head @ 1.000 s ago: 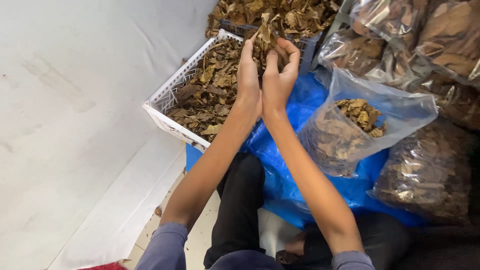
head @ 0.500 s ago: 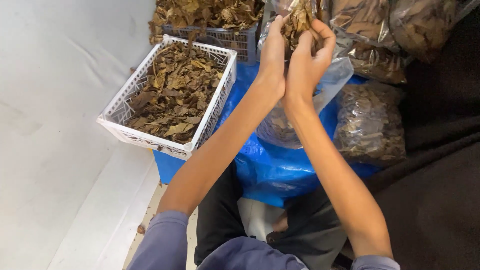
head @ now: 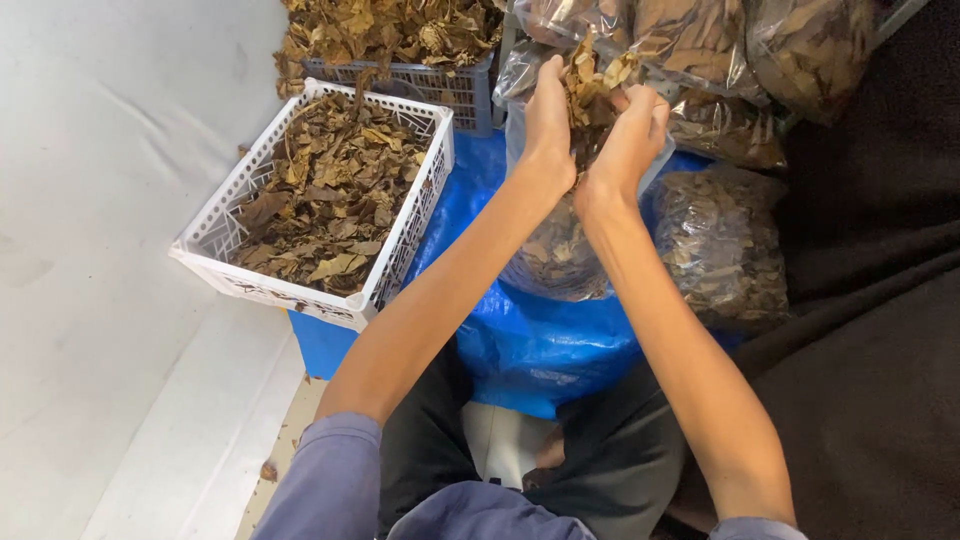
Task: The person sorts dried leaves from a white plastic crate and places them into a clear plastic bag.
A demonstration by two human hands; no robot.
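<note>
From the head camera, the left hand (head: 548, 125) and right hand (head: 628, 130) together clasp a clump of dried leaves (head: 592, 80) just above the open clear plastic bag (head: 560, 255), which is part filled, while the white basket (head: 215, 235) at left holds plenty more. Against half a second ago, the hands sit lower in view, closer to the bag's mouth.

The cupped left hand (head: 548, 125) and right hand (head: 628, 135) have been carried, with their clump of dried leaves (head: 592, 85), away from the white basket (head: 215, 235) and are now held above the open clear bag (head: 560, 255). The basket is seen further toward the left edge of the blue tarp (head: 545, 340).
</note>
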